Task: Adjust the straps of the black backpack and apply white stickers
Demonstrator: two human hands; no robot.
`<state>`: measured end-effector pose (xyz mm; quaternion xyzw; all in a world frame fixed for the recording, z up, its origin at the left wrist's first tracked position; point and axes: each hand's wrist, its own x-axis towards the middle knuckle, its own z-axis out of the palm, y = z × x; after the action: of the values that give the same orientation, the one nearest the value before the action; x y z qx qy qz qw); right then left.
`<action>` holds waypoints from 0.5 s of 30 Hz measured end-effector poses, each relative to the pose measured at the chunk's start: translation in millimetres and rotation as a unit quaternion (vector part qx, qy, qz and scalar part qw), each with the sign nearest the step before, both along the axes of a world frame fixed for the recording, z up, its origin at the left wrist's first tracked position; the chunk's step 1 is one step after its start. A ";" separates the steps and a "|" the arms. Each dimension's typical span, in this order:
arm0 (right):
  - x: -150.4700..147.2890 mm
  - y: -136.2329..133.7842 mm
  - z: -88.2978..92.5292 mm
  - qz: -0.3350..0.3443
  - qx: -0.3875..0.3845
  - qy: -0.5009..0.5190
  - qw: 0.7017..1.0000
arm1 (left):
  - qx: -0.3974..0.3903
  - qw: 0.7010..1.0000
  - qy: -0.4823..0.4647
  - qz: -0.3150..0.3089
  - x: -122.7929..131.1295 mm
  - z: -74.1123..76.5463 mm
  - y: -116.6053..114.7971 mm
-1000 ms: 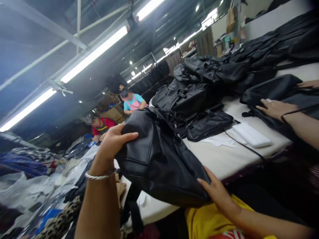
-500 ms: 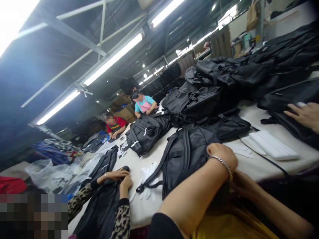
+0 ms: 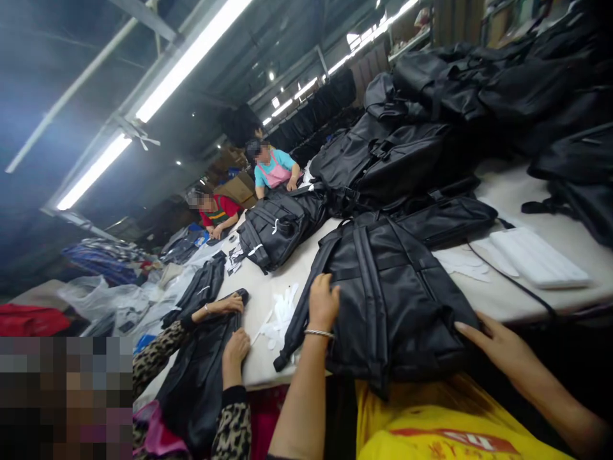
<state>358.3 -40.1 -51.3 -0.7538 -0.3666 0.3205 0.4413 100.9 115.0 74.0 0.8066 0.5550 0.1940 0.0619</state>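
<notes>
A black backpack [image 3: 402,294] with two long straps lies in front of me, its lower end at the table's near edge. At its left side, my left hand [image 3: 324,303], with a twisted silver bracelet at the wrist, is closed on the side edge near a loose strap. My right hand [image 3: 498,345] grips the lower right corner, thumb on top and the other fingers partly hidden beneath. Left of the bag, white strips [image 3: 280,316] are scattered over the table.
A co-worker in leopard-print sleeves [image 3: 234,415] handles another black bag [image 3: 196,390] on my left. Two more people work at the far side. Black bags [image 3: 383,153] are heaped behind. A white stack [image 3: 541,259] and a dark cord [image 3: 512,281] lie to the right.
My left hand has moved from the backpack's right part to its left edge. My right hand now shows at the lower right corner. The hand at the far right is gone from view.
</notes>
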 end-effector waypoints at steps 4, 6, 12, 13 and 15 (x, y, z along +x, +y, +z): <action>-4.6 1.1 22.9 0.009 0.071 -0.272 0.960 | -0.164 0.968 0.039 0.187 -111.7 -23.2 19.7; -16.7 7.5 41.1 0.064 0.144 -0.331 0.930 | -0.250 0.947 0.035 0.201 -140.6 -35.2 19.3; -72.4 48.2 62.2 0.279 0.105 -0.390 0.871 | -0.291 0.938 -0.016 0.188 -159.2 -39.6 25.1; -80.4 54.4 59.3 0.303 0.078 -0.408 0.857 | -0.292 0.937 -0.031 0.189 -159.5 -35.3 29.2; -92.3 64.9 50.7 0.331 0.039 -0.442 0.833 | -0.300 0.935 -0.069 0.178 -158.8 -22.4 38.6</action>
<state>265.9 24.8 -0.6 -0.6312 -0.7620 0.0659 0.1289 -57.9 153.6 51.6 0.6233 0.7161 0.0809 0.3036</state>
